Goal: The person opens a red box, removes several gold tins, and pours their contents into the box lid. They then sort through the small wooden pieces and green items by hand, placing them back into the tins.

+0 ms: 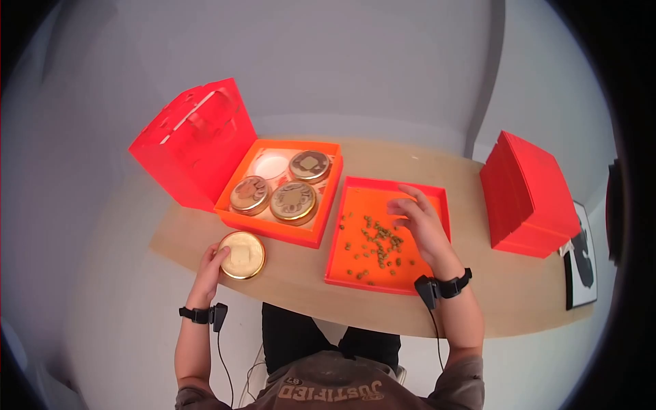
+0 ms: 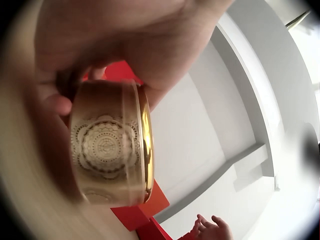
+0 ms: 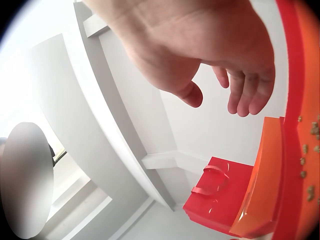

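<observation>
My left hand (image 1: 208,272) grips a round gold tin (image 1: 242,255) at the table's front left edge, its thumb over the top rim. In the left wrist view the tin (image 2: 107,142) shows an embossed rosette on its side and a shiny gold rim. My right hand (image 1: 420,223) is above the right part of a shallow red tray (image 1: 329,262) with an orange inside, holding nothing. The right wrist view shows its fingers (image 3: 245,95) loosely bent and the thumb apart. Small greenish pellets (image 1: 383,240) lie scattered in the tray.
An orange box (image 1: 273,232) left of the tray holds three round patterned tins (image 1: 294,201) and one round white recess (image 1: 271,166). Behind it stands a red gift bag (image 1: 205,143). A red box (image 1: 526,198) and a framed picture (image 1: 581,263) are at the right.
</observation>
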`<state>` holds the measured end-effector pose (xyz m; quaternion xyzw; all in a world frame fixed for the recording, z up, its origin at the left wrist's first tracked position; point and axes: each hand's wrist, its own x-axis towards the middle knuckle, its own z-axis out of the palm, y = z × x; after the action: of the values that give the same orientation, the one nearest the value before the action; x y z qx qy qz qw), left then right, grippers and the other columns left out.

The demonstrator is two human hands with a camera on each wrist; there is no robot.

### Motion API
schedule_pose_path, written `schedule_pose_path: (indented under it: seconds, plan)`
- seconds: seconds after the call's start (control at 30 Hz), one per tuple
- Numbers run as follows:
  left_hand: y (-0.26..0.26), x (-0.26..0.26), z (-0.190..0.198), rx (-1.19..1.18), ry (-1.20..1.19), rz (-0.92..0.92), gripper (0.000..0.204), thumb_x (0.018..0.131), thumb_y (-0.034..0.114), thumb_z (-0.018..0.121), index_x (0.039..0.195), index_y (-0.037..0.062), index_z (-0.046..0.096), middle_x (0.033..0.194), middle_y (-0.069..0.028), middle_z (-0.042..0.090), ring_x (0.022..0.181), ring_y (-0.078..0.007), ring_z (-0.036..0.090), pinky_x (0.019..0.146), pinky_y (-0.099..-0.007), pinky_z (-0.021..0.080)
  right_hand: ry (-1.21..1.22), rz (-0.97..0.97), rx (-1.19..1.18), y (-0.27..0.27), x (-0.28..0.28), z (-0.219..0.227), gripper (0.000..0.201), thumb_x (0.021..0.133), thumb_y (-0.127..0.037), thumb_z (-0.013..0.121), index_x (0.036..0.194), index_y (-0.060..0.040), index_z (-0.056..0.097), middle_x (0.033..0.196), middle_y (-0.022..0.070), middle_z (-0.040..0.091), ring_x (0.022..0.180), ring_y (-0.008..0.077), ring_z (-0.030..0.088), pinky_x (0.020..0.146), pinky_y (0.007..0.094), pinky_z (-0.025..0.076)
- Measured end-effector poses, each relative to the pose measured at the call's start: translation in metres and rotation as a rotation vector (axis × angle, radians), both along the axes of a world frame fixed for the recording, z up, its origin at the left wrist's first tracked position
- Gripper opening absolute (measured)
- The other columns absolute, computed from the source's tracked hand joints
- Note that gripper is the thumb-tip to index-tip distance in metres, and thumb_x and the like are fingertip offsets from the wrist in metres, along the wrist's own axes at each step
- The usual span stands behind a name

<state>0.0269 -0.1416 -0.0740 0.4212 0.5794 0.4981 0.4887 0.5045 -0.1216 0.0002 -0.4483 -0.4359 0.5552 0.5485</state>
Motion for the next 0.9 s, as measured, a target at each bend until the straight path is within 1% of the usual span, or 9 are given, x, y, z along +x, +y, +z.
schedule_pose_path:
  seconds: [0.23,0.33,0.43,0.5,0.6,0.67,0.73,0.83,0.9]
  plan:
    - [0.009,-0.023,-0.011,-0.044,0.024,0.074,0.046,0.101,0.037,0.066,0.131,0.0033,0.057,0.116,-0.0060,0.068,0.105,-0.0125,0.065,0.088,-0.0264,0.051,0.000,-0.011,0.011,0.003,0.001,-0.001,0.048,0.103,-0.023,0.059,0.146,-0.0053,0.046,0.117,0.0098,0.066,0.109,0.0173,0.064,0.091,0.0330,0.052]
    - [0.010,-0.026,-0.011,-0.085,0.173,0.111,0.047,0.102,0.039,0.063,0.130,0.0007,0.060,0.112,-0.0061,0.070,0.100,-0.0146,0.066,0.087,-0.0288,0.052,0.009,-0.014,0.003,0.005,0.003,-0.005,0.048,0.103,-0.023,0.059,0.146,-0.0056,0.046,0.115,0.0094,0.067,0.108,0.0171,0.064,0.090,0.0329,0.052]
    - [0.017,-0.040,-0.029,0.059,0.361,0.074,0.049,0.104,0.041,0.059,0.127,-0.0020,0.065,0.110,-0.0078,0.071,0.097,-0.0183,0.067,0.089,-0.0319,0.052,0.001,-0.009,0.005,0.007,0.005,-0.006,0.048,0.102,-0.023,0.059,0.146,-0.0056,0.047,0.115,0.0093,0.066,0.107,0.0164,0.064,0.088,0.0320,0.051]
    - [0.019,-0.043,-0.031,0.065,0.493,0.060,0.055,0.105,0.044,0.055,0.124,-0.0062,0.067,0.108,-0.0136,0.072,0.099,-0.0252,0.068,0.093,-0.0352,0.051,0.000,-0.011,-0.003,0.006,0.005,-0.006,0.049,0.102,-0.022,0.059,0.146,-0.0055,0.047,0.115,0.0093,0.066,0.107,0.0160,0.064,0.087,0.0314,0.051]
    - [0.026,-0.056,-0.042,0.088,0.681,0.058,0.054,0.106,0.044,0.055,0.121,-0.0065,0.068,0.110,-0.0154,0.072,0.103,-0.0197,0.066,0.094,-0.0322,0.050,-0.008,-0.014,-0.013,0.006,0.004,-0.004,0.049,0.102,-0.022,0.059,0.146,-0.0049,0.046,0.115,0.0092,0.066,0.106,0.0154,0.064,0.085,0.0304,0.050]
    - [0.030,-0.066,-0.057,0.101,0.748,0.071,0.055,0.106,0.044,0.055,0.123,-0.0070,0.066,0.110,-0.0175,0.070,0.102,-0.0218,0.066,0.094,-0.0339,0.050,-0.012,-0.015,-0.018,0.006,0.003,-0.003,0.050,0.102,-0.022,0.060,0.146,-0.0044,0.046,0.115,0.0093,0.066,0.105,0.0152,0.064,0.084,0.0299,0.050]
    - [0.029,-0.059,-0.053,0.118,0.814,0.086,0.056,0.105,0.044,0.055,0.125,-0.0074,0.065,0.111,-0.0197,0.069,0.100,-0.0240,0.066,0.094,-0.0357,0.050,-0.036,-0.004,-0.024,0.006,0.003,-0.002,0.047,0.103,-0.022,0.056,0.146,-0.0066,0.045,0.115,0.0075,0.066,0.104,0.0146,0.064,0.084,0.0305,0.050]
    - [0.020,-0.032,-0.032,0.136,0.778,0.252,0.054,0.103,0.044,0.056,0.131,-0.0027,0.061,0.121,-0.0239,0.060,0.112,-0.0353,0.061,0.099,-0.0429,0.047,-0.006,-0.007,-0.027,0.007,0.003,-0.003,0.051,0.101,-0.023,0.060,0.146,-0.0033,0.046,0.115,0.0098,0.066,0.105,0.0149,0.064,0.083,0.0293,0.050]
    - [0.017,-0.012,-0.004,0.385,0.996,0.321,0.049,0.099,0.036,0.066,0.131,-0.0003,0.058,0.129,-0.0226,0.056,0.122,-0.0371,0.055,0.103,-0.0441,0.044,-0.005,-0.009,-0.028,0.007,0.003,-0.002,0.051,0.101,-0.023,0.060,0.146,-0.0033,0.046,0.115,0.0097,0.066,0.105,0.0149,0.064,0.083,0.0294,0.050]
